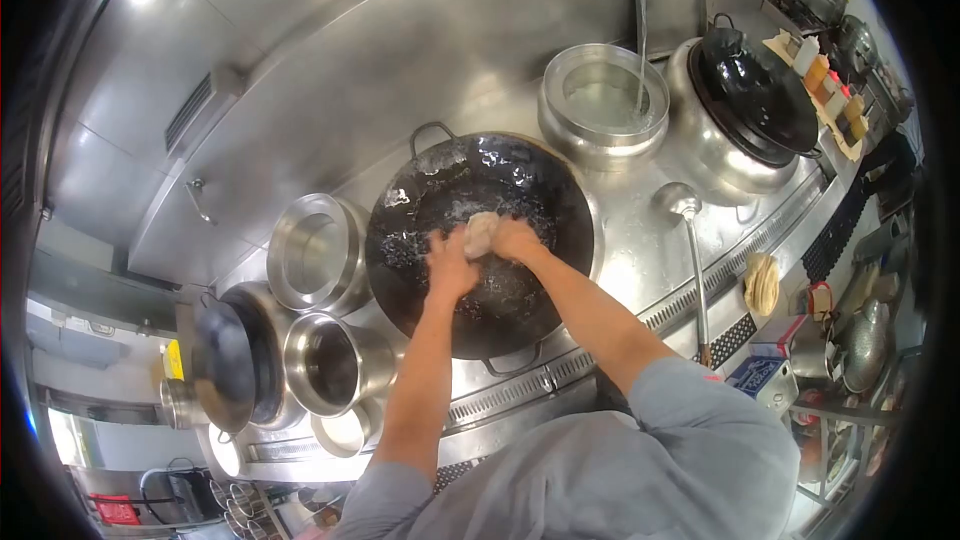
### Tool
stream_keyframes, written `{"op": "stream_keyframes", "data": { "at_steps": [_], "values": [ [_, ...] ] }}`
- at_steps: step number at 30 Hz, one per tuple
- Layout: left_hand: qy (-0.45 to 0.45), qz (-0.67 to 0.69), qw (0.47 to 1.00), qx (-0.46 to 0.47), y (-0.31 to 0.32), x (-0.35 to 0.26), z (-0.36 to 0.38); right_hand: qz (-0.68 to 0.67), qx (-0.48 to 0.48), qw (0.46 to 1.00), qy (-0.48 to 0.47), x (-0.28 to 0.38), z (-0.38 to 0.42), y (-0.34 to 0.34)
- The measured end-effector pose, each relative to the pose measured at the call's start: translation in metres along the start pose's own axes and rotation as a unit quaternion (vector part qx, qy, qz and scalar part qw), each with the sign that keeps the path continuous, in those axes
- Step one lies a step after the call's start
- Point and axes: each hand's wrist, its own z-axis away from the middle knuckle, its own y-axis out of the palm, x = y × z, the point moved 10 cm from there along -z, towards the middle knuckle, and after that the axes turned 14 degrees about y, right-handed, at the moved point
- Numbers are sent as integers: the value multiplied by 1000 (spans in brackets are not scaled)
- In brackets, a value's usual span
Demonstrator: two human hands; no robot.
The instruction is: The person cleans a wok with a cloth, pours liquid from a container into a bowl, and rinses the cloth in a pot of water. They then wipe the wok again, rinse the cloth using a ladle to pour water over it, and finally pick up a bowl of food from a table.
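Note:
Both my hands are over a large black wok (400, 285) with wet, shiny patches on its inside. Between them is a bunched, pale cloth (481, 232). My right hand (516, 238) is closed around the right side of the cloth. My left hand (452, 264) grips its lower left side, with some fingertips showing apart and slightly blurred. Under the cloth, the wok's bottom looks wet.
Water runs from a spout into a steel pot (603, 105) behind the wok. A ladle (682, 210) lies on the right counter, near a folded cloth (762, 285). Another wok (760, 90) rests at back right. Steel pots (318, 252) and a dark wok (225, 365) stand left.

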Motion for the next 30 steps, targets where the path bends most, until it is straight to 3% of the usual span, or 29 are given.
{"op": "stream_keyframes", "data": {
  "at_steps": [1,4,5,8,9,12,13,16,17,20,21,23,25,26,27,28,30],
  "values": [
    [71,4,997,19,4,-19,-2,-127,120,970,-169,17,17,0],
    [-129,147,979,56,21,16,-15,-394,305,861,-99,17,45,-44],
    [-135,189,973,-7,-7,-2,-17,-425,197,883,24,-17,19,-37],
    [-116,378,913,-99,-29,-51,-23,-648,385,640,148,-9,45,-13],
    [-96,521,838,-128,-12,-62,-22,-734,363,558,130,-3,18,10],
    [43,617,746,-244,-38,-105,-9,-768,214,588,135,-9,6,-11],
    [59,590,767,-248,-42,-111,-3,-762,186,604,140,-9,11,-19],
    [-139,677,676,-255,-28,-102,2,-674,3,736,-62,6,15,-50],
    [-141,692,643,-296,-1,-72,-7,-714,41,696,-66,10,25,-45],
    [-133,776,560,-259,9,-55,-24,-782,-11,620,-65,2,57,-56],
    [-210,700,621,-281,1,-55,-15,-825,23,561,-60,1,63,-61],
    [-169,451,859,-174,18,-30,-34,-815,10,578,-50,-4,58,-66],
    [-81,490,857,-137,42,-30,-54,-808,11,587,-45,-9,58,-73],
    [-22,657,738,-156,48,-41,-62,-807,20,588,-44,-8,66,-81],
    [-20,742,656,-138,46,-52,-63,-807,28,589,-44,-8,72,-87],
    [-27,816,566,-118,43,-63,-64,-773,29,631,-55,-8,79,-95],
    [-158,840,518,-12,13,-91,-47,-712,16,694,-103,-6,92,-107]
  ]
}}
